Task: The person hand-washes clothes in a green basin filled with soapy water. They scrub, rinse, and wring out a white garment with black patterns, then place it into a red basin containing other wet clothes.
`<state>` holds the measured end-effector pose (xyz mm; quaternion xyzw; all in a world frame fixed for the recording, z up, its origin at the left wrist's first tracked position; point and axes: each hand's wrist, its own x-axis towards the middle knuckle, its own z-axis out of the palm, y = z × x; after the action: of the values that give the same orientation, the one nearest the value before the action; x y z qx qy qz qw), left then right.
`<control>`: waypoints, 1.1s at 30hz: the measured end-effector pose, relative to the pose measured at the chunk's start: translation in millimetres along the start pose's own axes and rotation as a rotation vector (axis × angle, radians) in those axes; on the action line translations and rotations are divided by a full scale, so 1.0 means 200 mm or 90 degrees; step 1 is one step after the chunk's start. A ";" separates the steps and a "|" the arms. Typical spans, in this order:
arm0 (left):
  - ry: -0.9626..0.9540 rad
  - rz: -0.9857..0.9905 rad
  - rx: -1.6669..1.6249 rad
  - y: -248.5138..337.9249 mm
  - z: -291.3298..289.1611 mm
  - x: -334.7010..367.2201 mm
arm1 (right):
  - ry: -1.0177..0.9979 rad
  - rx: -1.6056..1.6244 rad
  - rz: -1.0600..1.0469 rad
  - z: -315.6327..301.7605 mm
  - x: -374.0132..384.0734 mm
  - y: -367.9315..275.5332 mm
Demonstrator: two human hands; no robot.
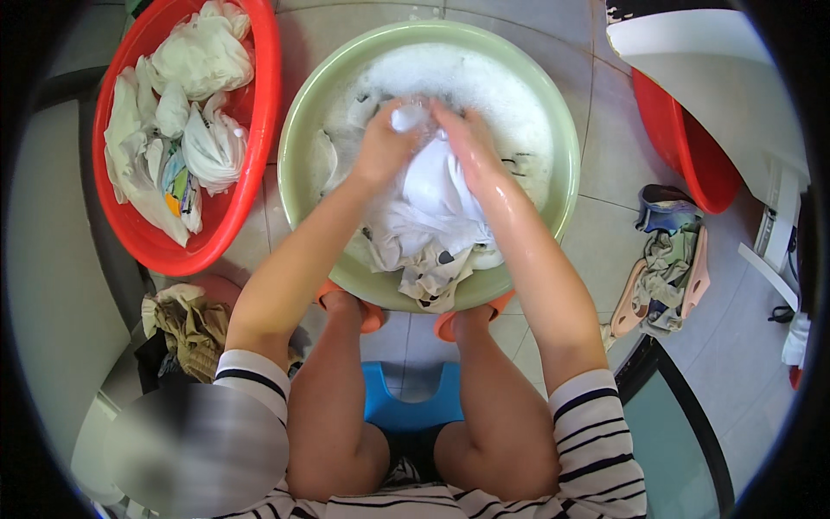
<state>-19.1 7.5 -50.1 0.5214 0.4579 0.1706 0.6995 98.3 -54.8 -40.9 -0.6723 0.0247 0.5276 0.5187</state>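
Observation:
A pale green basin (292,130) full of foamy water stands in front of me. In its middle, my left hand (388,138) is closed round a bunched part of a wet white garment (432,183). My right hand (469,145) grips the same garment from the other side, its fingertips close to the left ones and a little blurred. The rest of the garment trails toward me in wet folds. Off-white cloth with dark spots (437,272) lies at the basin's near rim. More fabric shows partly under the suds.
A red tub (270,104) with several white clothes (203,56) stands at the left. Brown and dark clothes (190,324) lie below it. To the right are a red basin (683,143), pink slippers (694,272) and crumpled clothes (670,259). A blue stool (406,411) is under me.

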 end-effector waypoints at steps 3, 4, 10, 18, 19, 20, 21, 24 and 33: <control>0.026 0.168 0.085 0.18 0.14 -0.20 | -0.140 0.285 0.118 0.01 -0.05 -0.03; 0.045 0.264 0.194 0.23 0.15 -0.24 | -0.147 0.285 0.136 0.03 -0.06 -0.05; -0.169 0.657 0.437 0.27 0.06 -0.25 | -0.230 0.349 0.123 0.01 -0.15 0.02; -0.108 0.570 0.387 0.29 0.11 -0.28 | -0.212 0.312 0.103 0.02 -0.23 0.08; -0.126 0.557 0.415 0.29 0.11 -0.28 | -0.150 0.285 0.078 0.02 -0.25 0.09; -0.145 0.544 0.441 0.30 0.12 -0.28 | -0.086 0.256 0.053 0.01 -0.26 0.10; -0.163 0.525 0.473 0.30 0.11 -0.29 | -0.030 0.361 0.124 0.05 -0.32 0.03; 0.091 0.305 0.515 0.21 0.01 -0.11 | -0.028 0.227 0.048 0.07 -0.35 -0.07; -0.154 0.242 0.461 0.03 -0.07 -0.04 | 0.075 -0.499 -0.491 -0.16 -0.15 0.02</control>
<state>-34.6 12.0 -41.2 0.8246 0.2988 0.0622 0.4763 104.8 -94.9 -25.0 -0.8037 -0.3928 0.2304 0.3830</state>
